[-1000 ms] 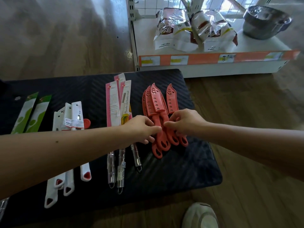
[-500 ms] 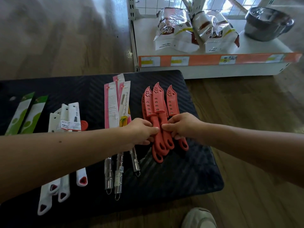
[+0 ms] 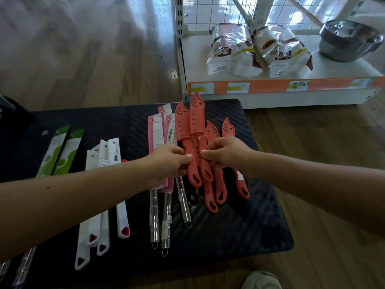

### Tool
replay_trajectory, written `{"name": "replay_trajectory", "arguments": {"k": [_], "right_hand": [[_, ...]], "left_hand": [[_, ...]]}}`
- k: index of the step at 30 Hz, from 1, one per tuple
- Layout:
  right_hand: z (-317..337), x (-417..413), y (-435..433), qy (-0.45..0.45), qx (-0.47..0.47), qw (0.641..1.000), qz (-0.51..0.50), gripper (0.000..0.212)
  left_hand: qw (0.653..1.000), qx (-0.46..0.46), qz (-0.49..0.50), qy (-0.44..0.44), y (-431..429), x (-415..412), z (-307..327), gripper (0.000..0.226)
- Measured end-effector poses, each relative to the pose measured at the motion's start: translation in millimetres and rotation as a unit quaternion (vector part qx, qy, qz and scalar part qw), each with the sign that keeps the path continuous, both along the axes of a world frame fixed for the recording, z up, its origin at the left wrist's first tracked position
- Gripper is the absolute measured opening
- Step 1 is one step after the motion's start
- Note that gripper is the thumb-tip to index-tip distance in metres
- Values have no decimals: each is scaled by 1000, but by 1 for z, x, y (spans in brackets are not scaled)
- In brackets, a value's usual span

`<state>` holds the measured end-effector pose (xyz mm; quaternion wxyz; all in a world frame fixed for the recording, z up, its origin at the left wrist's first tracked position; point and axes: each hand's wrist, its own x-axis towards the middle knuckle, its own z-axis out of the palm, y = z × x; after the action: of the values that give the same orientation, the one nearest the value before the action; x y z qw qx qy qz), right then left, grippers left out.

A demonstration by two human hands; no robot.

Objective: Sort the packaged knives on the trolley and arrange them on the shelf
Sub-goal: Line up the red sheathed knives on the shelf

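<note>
Your left hand (image 3: 168,161) and right hand (image 3: 225,155) meet at the middle of the view, both with fingers curled, pinching the red knives (image 3: 195,126) from either side where blade cover meets handle. The covered tips fan toward twelve and one o'clock and the looped handles hang toward five and six, over the black trolley top (image 3: 239,226). Just beside your left hand, at nine to eleven o'clock, lie the pink-carded knives (image 3: 155,132) with steel handles pointing to six. Farther toward nine lie the white knives (image 3: 112,149), then the green packs (image 3: 60,151). At one o'clock, beyond the trolley, stands the shelf (image 3: 291,99) – on it the foil bags (image 3: 229,51) and, at two o'clock, a steel bowl (image 3: 348,42).
</note>
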<state>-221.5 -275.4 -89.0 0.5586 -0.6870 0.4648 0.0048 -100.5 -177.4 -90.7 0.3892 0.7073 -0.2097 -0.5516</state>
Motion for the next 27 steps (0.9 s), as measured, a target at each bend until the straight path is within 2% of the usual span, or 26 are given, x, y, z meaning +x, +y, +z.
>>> {"name": "replay_trajectory", "arguments": {"k": [7,13,18,27], "right_hand": [[42,28,-22,-45,-52,998,4,15],[75,50,-37,-89,-49,995,-2,12],[101,64,-42,-135,-51,989,-11,9],[190,83,-25,-194,-16,980,-32,11]], "left_hand": [[998,-50,0,-48,-16,33,39,12],[993,-90,3,-82,-19,57,71,15],[982,-92,-8,-165,-15,77,101,21],[976,-137,65,-158,8,98,198,17]]}}
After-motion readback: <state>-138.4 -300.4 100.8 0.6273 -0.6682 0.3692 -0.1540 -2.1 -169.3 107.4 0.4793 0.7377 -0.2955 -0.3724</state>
